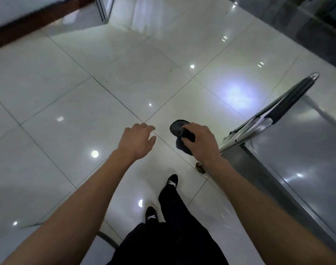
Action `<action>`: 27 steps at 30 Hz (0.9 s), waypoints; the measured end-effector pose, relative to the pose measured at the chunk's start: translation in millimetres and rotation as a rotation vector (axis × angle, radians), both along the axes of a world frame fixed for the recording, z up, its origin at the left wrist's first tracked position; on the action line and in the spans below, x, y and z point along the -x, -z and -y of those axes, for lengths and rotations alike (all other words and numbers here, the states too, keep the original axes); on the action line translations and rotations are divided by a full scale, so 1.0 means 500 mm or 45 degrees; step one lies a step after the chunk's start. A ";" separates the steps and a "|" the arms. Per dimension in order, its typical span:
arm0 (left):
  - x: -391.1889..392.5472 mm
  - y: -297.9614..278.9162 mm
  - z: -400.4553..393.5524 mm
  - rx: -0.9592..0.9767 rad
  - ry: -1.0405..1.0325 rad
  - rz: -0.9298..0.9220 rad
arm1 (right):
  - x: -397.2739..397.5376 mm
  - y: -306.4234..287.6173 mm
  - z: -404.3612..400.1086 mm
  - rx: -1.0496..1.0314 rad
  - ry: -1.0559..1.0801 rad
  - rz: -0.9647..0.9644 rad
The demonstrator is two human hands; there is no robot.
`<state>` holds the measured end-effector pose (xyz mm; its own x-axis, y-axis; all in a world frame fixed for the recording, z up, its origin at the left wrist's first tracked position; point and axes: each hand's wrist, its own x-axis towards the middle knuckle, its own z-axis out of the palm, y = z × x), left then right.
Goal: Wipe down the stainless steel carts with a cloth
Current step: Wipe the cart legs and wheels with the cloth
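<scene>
A person stands on a glossy tiled floor (109,77) beside a stainless steel cart (300,150), both bare arms stretched forward. The right hand (199,142) is closed around a bunched dark cloth (179,129), which bulges out past the knuckles and hangs a little beneath the palm. The left hand (137,139) is empty, palm down, fingers loosely spread, hovering over the tiles just left of the cloth and apart from it.

The cart lies to the right of the cloth hand, its flat top running away toward the lower right corner. Its handle bar (283,104), dark along most of its length and bright metal at the far end, slants upward just beyond and to the right of that hand. The cloth touches neither bar nor top; it hangs over the floor, near the cart's corner. Below the hand, close under the wrist, a small brownish thing that may be a caster shows at floor level, too blurred to be sure. The person's dark trousers and black shoes (172,181) point ahead, one foot in front of the other.

The wiping appears not to be under way here: this looks like the approach. The next move would call for swinging the cloth hand rightward onto the handle or the top, pressing the cloth flat, with the free hand available to steady the cart.
</scene>
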<state>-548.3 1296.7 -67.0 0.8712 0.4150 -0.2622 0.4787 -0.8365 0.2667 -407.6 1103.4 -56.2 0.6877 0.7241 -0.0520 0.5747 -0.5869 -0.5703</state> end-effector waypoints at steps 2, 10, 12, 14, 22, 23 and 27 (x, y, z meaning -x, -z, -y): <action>-0.062 -0.015 -0.025 -0.030 0.056 -0.008 | -0.054 -0.003 -0.021 -0.031 0.061 -0.035; -0.282 -0.063 -0.154 -0.089 0.080 -0.031 | -0.287 -0.019 -0.129 -0.031 0.147 -0.109; -0.325 -0.068 -0.187 -0.076 0.067 -0.022 | -0.340 -0.025 -0.158 -0.023 0.158 -0.094; -0.371 -0.067 -0.222 -0.064 0.056 -0.011 | -0.390 -0.033 -0.185 -0.020 0.189 -0.083; -0.602 -0.040 -0.408 -0.004 0.068 0.046 | -0.600 -0.035 -0.354 0.168 0.248 -0.092; -0.637 -0.040 -0.435 -0.009 0.085 0.054 | -0.625 -0.039 -0.376 0.180 0.265 -0.101; -0.772 -0.053 -0.532 -0.021 0.149 0.081 | -0.722 -0.051 -0.435 0.126 0.333 -0.083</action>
<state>-162.1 1562.6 -40.4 0.9286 0.3132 -0.1989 0.3600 -0.8904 0.2787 -46.9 1321.1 -30.9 0.8434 0.5117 -0.1637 0.3605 -0.7649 -0.5339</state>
